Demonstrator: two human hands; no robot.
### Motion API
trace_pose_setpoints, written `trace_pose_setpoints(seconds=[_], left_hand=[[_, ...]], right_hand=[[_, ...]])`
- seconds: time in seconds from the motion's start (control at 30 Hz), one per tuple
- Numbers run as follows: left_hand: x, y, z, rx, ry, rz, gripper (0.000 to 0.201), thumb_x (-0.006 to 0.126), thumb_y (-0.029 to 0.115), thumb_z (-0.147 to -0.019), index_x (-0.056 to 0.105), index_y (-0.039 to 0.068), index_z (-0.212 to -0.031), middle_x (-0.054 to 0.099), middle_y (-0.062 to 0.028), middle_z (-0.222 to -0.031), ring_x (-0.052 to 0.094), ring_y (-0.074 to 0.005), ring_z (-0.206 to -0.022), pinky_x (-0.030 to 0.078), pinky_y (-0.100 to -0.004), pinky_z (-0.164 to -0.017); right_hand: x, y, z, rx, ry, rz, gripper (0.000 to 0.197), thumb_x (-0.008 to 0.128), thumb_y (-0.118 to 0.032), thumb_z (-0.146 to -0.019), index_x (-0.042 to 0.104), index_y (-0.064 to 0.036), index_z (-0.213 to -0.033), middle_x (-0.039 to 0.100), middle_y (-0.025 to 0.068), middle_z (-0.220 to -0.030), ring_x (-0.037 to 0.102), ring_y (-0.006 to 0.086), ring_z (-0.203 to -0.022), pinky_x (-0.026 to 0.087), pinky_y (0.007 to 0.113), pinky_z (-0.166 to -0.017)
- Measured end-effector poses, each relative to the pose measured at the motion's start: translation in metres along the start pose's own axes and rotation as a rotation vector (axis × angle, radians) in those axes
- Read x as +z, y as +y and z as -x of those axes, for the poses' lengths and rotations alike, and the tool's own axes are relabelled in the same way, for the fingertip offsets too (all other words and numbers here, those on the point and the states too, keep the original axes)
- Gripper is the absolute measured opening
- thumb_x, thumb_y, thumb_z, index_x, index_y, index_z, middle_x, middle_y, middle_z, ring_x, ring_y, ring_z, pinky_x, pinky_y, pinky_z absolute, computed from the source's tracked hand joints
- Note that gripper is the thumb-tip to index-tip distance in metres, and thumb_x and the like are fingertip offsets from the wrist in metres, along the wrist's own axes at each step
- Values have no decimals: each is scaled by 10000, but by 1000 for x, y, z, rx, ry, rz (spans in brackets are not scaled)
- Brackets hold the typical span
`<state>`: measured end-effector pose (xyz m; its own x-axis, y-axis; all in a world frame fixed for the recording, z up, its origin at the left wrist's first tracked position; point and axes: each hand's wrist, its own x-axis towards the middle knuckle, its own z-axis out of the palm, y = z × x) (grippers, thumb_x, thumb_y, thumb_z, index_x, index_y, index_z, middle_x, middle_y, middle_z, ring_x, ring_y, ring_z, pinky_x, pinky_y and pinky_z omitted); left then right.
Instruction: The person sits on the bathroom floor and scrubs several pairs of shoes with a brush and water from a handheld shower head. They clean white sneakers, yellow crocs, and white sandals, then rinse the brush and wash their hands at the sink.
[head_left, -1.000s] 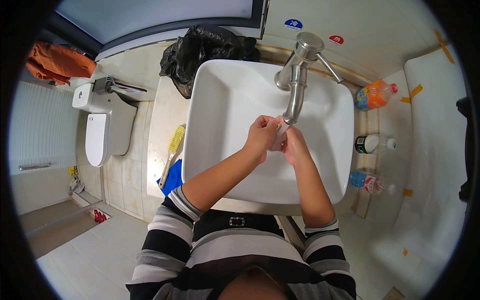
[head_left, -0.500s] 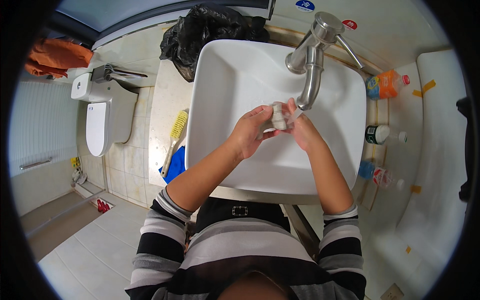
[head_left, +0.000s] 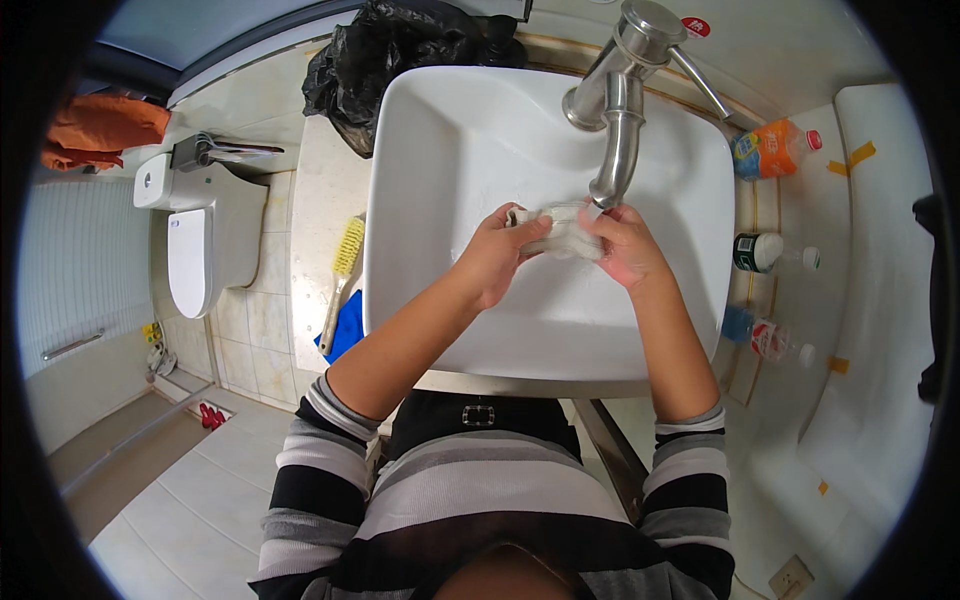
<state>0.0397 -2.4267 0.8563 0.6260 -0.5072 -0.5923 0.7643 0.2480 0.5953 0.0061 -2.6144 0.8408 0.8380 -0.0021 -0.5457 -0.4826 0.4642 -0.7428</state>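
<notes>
A small off-white piece of cloth (head_left: 570, 238) is stretched between my two hands, just under the spout of the metal faucet (head_left: 622, 130). Its exact kind I cannot make out. On its left end, my left hand (head_left: 492, 258) is closed, thumb on top and fingers beneath. My right hand (head_left: 630, 247) pinches the other end right below the spout, where water seems to run onto it. Both hands are over the white sink basin (head_left: 480, 345).
Left of the sink lie a yellow-bristled brush (head_left: 345, 265) and a blue cloth (head_left: 345, 335). A black plastic bag (head_left: 375, 70) is bunched at the back left. Along the right edge are an orange-labelled bottle (head_left: 768, 150), a dark-labelled container (head_left: 757, 252) and another bottle (head_left: 770, 340).
My hands have moved apart, and the cloth, bunched upright before, is now spread sideways between them. My right hand has shifted a little right and the view has moved slightly.
</notes>
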Motion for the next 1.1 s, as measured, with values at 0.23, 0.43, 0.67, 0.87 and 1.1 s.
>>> trace_pose_setpoints(seconds=[0.23,0.43,0.67,0.87,1.1], left_hand=[[17,-22,-39,-119,-92,362,348,369,388,-1016,455,142,-1245,508,-32,-1242,518,-177,-1100,413,-358,-989],[38,-36,-35,-135,-76,395,368,343,366,-1023,467,141,-1287,560,-54,-1187,557,-208,-1053,472,-361,-914],[21,-30,-42,-180,-466,606,454,277,408,-1039,421,156,-1388,492,-21,-1328,451,-166,-1219,311,-330,-1097],[28,-24,-24,-115,-240,241,562,259,455,-1021,339,47,-1399,434,-76,-1369,440,-217,-1238,321,-378,-1102],[16,-4,-18,-216,-78,75,423,512,422,-967,525,69,-1200,536,-50,-1125,523,-177,-1047,433,-350,-953]], right_hand=[[67,23,-4,-679,437,762,345,630,-298,-899,589,-8,-717,587,79,-664,552,199,-635,444,339,-597],[59,9,-20,-343,785,740,330,579,-299,-885,622,-42,-683,615,184,-644,594,393,-606,463,448,-573],[61,29,-17,-699,754,934,180,591,-187,-800,628,-26,-730,620,197,-654,619,395,-634,480,443,-587],[-13,17,-41,-427,516,732,128,620,-153,-792,645,-33,-829,641,126,-698,600,275,-632,450,380,-597],[-13,-19,-7,45,69,571,165,596,-119,-826,650,-16,-942,646,47,-890,590,138,-835,461,277,-768]])
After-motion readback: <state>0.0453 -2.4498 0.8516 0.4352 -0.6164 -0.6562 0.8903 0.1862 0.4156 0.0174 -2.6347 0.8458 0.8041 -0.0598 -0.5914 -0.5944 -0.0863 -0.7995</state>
